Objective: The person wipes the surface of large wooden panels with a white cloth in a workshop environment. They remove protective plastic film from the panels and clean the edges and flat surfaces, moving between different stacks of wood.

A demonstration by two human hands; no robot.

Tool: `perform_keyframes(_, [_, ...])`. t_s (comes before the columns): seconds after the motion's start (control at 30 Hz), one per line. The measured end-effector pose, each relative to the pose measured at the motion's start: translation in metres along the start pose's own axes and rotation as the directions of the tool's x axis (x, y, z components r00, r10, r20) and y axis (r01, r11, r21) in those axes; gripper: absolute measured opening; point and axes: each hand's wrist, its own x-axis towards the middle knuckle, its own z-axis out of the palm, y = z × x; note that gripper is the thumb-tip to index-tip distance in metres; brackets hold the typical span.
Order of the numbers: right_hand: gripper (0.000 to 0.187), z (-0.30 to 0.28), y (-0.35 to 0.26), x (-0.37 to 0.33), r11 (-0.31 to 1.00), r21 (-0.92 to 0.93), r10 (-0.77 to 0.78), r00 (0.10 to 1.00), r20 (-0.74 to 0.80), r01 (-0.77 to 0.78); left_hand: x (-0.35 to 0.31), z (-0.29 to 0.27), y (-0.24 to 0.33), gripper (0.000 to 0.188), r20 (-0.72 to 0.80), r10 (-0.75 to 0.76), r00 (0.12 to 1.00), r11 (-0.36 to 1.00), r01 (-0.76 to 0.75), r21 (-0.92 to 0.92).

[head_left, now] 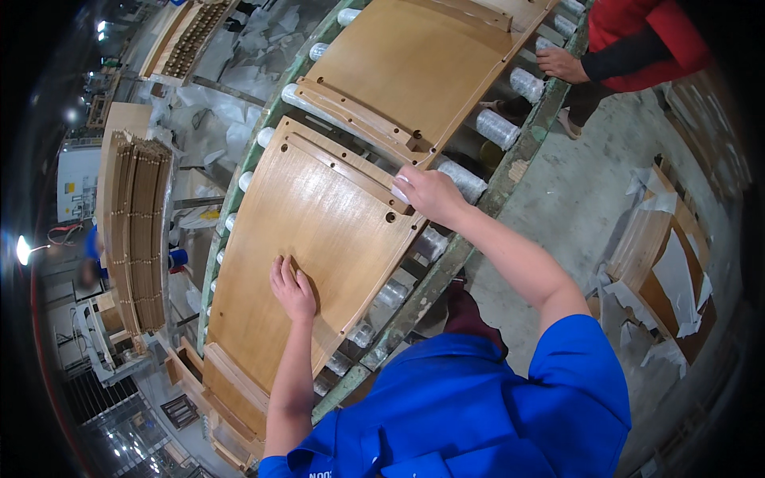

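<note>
A varnished wooden panel (299, 231) lies on the roller conveyor, with a wooden batten (339, 167) fixed along its far end and a few dark round holes. My left hand (295, 293) rests on the panel's surface with its fingers stretched out. At the far right corner, by the batten's end, my right hand (433, 193) is closed around a small white piece (401, 190); its exact kind is mostly hidden by my fingers. Just beyond lies a second panel (406, 68) with similar battens.
The conveyor has a green frame (510, 171) and plastic-wrapped rollers (498, 127). A co-worker's hand (562, 64) is at its right rail. Stacked boards (139, 231) stand to the left. A partly wrapped stack (657, 259) sits on the floor at right.
</note>
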Motion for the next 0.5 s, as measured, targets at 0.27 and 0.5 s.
perform_keyframes(0.27, [0.031, -0.020, 0.028, -0.008, 0.905, 0.373, 0.138, 0.971, 0.194, -0.203, 0.002, -0.001, 0.001, 0.037, -0.002, -0.018, 1.000, 1.000, 0.018, 0.015])
perform_keyframes(0.5, [0.024, 0.008, -0.040, 0.117, 0.698, 0.689, 0.115, 0.980, 0.162, -0.196, 0.001, -0.011, -0.004, 0.036, -0.034, -0.093, 0.995, 0.995, 0.092, -0.029])
